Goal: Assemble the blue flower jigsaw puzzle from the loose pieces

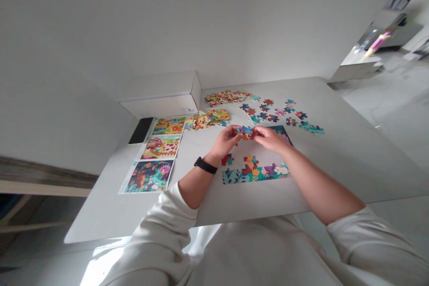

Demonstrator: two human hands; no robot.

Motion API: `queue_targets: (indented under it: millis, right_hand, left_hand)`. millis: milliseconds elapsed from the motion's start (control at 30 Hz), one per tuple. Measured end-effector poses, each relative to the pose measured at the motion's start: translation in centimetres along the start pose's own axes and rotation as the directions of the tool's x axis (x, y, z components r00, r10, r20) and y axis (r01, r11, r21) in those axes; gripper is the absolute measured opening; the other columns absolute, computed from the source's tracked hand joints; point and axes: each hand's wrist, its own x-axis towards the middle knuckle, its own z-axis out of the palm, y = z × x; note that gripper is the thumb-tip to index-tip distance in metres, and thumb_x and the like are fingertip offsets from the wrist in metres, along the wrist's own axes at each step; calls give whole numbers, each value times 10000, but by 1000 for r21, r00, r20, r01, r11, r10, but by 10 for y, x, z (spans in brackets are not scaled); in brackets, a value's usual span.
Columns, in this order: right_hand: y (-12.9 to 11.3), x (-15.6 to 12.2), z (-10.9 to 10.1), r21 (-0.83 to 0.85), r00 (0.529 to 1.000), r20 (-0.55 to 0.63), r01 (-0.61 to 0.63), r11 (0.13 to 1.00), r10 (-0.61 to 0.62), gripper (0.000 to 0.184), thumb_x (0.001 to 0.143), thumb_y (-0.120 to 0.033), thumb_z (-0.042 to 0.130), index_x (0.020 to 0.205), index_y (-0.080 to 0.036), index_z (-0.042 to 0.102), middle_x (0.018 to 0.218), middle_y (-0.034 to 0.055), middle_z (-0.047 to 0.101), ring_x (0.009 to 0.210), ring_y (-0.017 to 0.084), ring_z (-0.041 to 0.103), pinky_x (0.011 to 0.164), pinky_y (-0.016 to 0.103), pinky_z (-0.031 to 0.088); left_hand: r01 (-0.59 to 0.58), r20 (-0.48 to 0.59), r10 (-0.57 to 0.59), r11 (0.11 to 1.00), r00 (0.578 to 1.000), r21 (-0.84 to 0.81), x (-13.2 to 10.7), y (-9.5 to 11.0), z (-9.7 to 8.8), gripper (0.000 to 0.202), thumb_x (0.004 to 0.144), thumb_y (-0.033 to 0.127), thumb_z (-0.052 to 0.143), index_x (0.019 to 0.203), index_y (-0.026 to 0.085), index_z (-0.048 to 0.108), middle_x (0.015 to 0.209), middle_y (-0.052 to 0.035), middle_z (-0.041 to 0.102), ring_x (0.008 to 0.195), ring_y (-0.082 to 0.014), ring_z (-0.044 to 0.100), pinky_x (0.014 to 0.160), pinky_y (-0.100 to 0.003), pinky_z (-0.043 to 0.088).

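My left hand (225, 140) and my right hand (270, 137) meet above the middle of the white table (335, 161). Together they pinch a small cluster of blue and orange puzzle pieces (246, 132) between their fingertips. A black band is on my left wrist. Below the hands lies a partly assembled puzzle strip (254, 173) with leaves and flowers, and a loose red and blue piece (227, 159) lies just left of it. Several loose pieces (278, 111) are scattered beyond the hands.
A reference sheet (157, 154) with three colourful pictures lies at the left, a black phone (141, 130) beside it. A white box (161, 96) stands at the back against the wall. Heaps of yellow and orange pieces (209, 118) lie near the box.
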Motion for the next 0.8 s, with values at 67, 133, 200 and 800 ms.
queue_targets:
  millis: [67, 133, 200, 800]
  right_hand:
    - [-2, 1, -4, 10, 998, -63, 8, 1000, -8, 218, 840, -422, 754, 993, -269, 777, 938, 24, 774, 809, 230, 639, 673, 334, 463]
    - [-4, 0, -6, 15, 997, -78, 21, 1000, -20, 269, 868, -473, 744, 1042, -269, 771, 948, 29, 765, 803, 225, 636, 655, 330, 469]
    - [-5, 0, -8, -1, 998, -53, 39, 999, -39, 311, 875, -506, 758, 1070, -264, 765, 918, 31, 751, 792, 222, 633, 660, 330, 471]
    - [-11, -10, -7, -439, 968, 242, 46, 897, 68, 198, 868, -351, 737, 1017, -235, 679, 789, -13, 708, 714, 180, 615, 680, 296, 418]
  left_hand:
    - [-3, 28, 2, 1000, 1000, 28, -1, 1, 1, 561, 781, 534, 941, 1124, 200, 648, 869, -21, 718, 722, -142, 636, 583, -223, 483]
    - [-41, 53, 36, 996, 998, 84, -3, 1, 1, 519, 779, 491, 945, 1086, 199, 647, 863, -22, 724, 737, -143, 646, 633, -233, 494]
    - [-92, 72, 81, 983, 994, 160, -4, 1, 0, 437, 813, 461, 910, 1054, 194, 662, 862, -24, 732, 747, -141, 648, 692, -249, 507]
    - [-217, 293, 61, 816, 954, 536, -8, 6, -9, 273, 896, 380, 750, 1084, 196, 677, 888, -14, 743, 732, -145, 642, 678, -257, 495]
